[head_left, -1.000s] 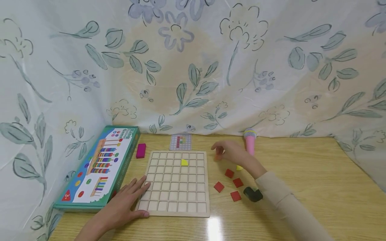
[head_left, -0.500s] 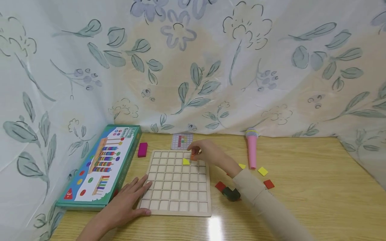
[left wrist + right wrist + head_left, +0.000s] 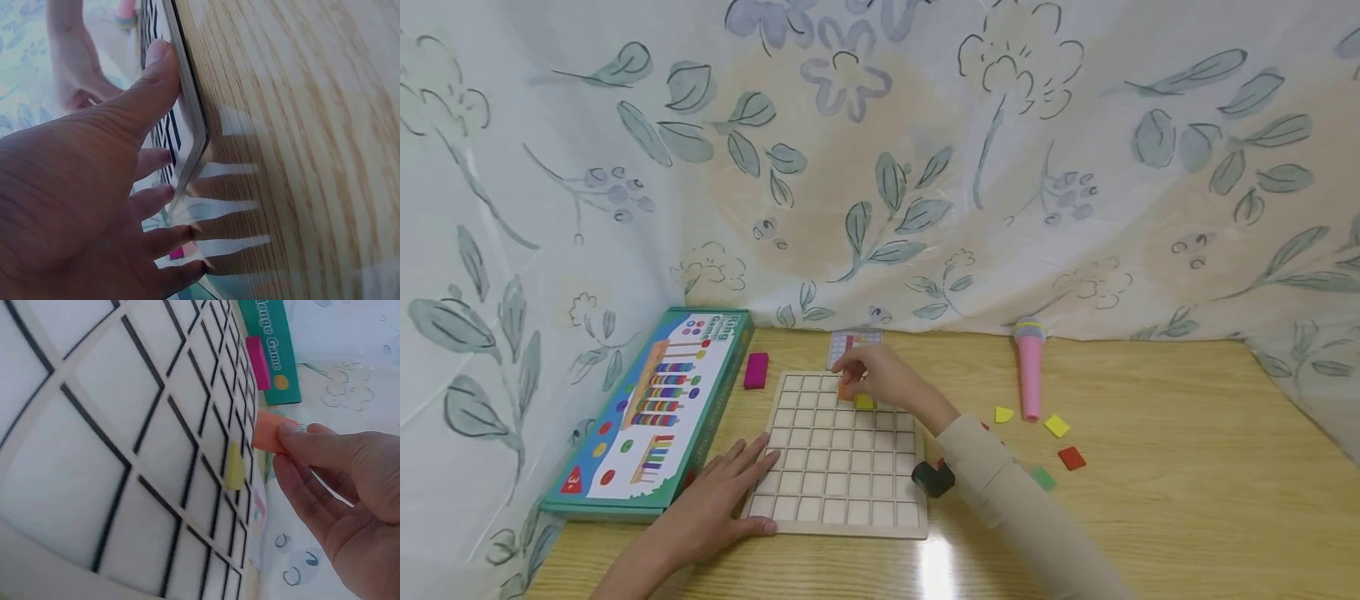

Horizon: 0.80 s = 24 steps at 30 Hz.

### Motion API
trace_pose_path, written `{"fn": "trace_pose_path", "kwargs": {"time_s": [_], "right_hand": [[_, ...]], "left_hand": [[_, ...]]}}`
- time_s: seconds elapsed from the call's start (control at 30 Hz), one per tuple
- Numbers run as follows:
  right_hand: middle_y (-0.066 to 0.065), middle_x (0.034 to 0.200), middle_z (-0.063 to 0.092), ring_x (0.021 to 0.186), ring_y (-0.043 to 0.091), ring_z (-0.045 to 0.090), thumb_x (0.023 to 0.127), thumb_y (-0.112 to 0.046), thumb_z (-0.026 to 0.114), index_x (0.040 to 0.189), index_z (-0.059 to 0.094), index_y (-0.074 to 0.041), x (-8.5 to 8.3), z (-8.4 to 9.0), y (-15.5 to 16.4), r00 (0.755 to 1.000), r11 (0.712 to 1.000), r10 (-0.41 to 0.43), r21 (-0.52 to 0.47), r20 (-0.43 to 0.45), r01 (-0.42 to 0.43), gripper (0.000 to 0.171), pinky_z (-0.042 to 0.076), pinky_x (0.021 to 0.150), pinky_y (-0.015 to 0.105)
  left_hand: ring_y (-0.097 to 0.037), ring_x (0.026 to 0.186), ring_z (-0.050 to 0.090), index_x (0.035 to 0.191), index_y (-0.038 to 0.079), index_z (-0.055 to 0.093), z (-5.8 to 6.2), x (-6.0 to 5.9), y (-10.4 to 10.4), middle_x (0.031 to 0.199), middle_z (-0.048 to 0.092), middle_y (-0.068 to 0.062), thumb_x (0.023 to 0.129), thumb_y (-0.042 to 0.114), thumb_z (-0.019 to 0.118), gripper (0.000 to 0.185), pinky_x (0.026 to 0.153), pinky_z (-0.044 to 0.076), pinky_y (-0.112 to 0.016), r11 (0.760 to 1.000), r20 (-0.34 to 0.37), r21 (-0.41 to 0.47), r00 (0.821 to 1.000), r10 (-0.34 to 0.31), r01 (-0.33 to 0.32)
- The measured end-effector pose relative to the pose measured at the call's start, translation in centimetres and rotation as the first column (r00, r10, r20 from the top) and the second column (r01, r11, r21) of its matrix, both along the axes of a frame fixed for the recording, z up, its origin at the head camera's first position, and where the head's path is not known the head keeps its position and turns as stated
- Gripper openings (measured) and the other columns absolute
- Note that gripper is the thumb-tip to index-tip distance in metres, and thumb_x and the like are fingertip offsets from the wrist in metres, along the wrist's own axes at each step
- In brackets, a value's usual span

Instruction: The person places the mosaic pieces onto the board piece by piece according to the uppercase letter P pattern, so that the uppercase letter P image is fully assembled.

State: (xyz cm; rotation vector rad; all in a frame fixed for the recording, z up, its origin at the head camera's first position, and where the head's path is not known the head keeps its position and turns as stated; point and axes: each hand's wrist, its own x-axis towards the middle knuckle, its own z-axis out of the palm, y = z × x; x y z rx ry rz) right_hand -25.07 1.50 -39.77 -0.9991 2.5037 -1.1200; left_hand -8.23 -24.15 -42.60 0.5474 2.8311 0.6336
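Orange, square and thin, the tile is pinched at its edge between the thumb and fingertips of the right hand, which hovers over the far rows of the wooden grid board. In the right wrist view the tile is held above the board's surface, not yet in a cell, its flat face turned roughly toward the grid. A yellow tile already sits in a cell just near and right of it, so the open cells lie directly beneath and to the left of the fingers.

The left hand lies flat with fingers spread, pressing the board's near left corner; its thumb rests along the board's near edge. It holds nothing and is well apart from the orange tile, so the right hand is the nearer by far.

Left of the board lies a green game box, with a magenta block between them. A pattern card sits at the far edge. To the right are a pink toy microphone and loose yellow, red and green tiles.
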Motion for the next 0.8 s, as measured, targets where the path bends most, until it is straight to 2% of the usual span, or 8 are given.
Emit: {"fn": "trace_pose_path", "kwargs": {"time_s": [0.23,0.43,0.6,0.8], "right_hand": [[0.001,0.087,0.067,0.080,0.011,0.060,0.085,0.001,0.074,0.109,0.071,0.000,0.0,-1.3,-0.6,0.999,0.999,-0.041,0.033,0.016,0.041,0.024,0.052,0.072,0.021],[0.001,0.087,0.068,0.081,0.011,0.061,0.086,0.000,0.073,0.106,0.071,-0.001,0.2,-1.8,-0.7,0.998,0.998,-0.047,0.039,-0.029,0.048,0.020,0.052,0.072,0.020],[0.003,0.092,0.069,0.084,0.012,0.062,0.087,-0.002,0.073,0.107,0.072,-0.002,0.4,-1.6,-0.6,0.998,0.996,-0.042,0.072,-0.047,0.045,0.020,0.052,0.075,0.022],[0.006,0.100,0.069,0.092,0.017,0.062,0.090,-0.004,0.070,0.113,0.069,-0.001,1.0,-0.3,0.8,0.998,0.998,-0.028,0.060,-0.051,0.031,0.023,0.053,0.079,0.025]], "left_hand": [[-0.050,0.141,0.025,0.149,0.010,0.043,-0.1,0.0,0.0,0.159,0.027,-0.015,0.080,0.063,0.066,0.090,0.109,0.024,-0.068,1.000,-0.031,-0.003,0.999,-0.009,0.009],[-0.050,0.141,0.025,0.149,0.009,0.042,0.0,0.1,0.0,0.159,0.027,-0.015,0.080,0.062,0.066,0.090,0.108,0.024,-0.069,1.000,-0.032,-0.004,0.999,-0.006,0.006],[-0.051,0.141,0.025,0.149,0.009,0.042,-0.1,0.1,0.1,0.159,0.027,-0.015,0.080,0.062,0.066,0.090,0.108,0.024,-0.069,1.000,-0.035,0.000,0.999,-0.009,0.009],[-0.050,0.141,0.024,0.149,0.009,0.042,0.0,0.1,0.0,0.159,0.026,-0.015,0.080,0.062,0.066,0.091,0.109,0.024,-0.069,1.000,-0.022,-0.001,1.000,-0.004,0.004]]}}
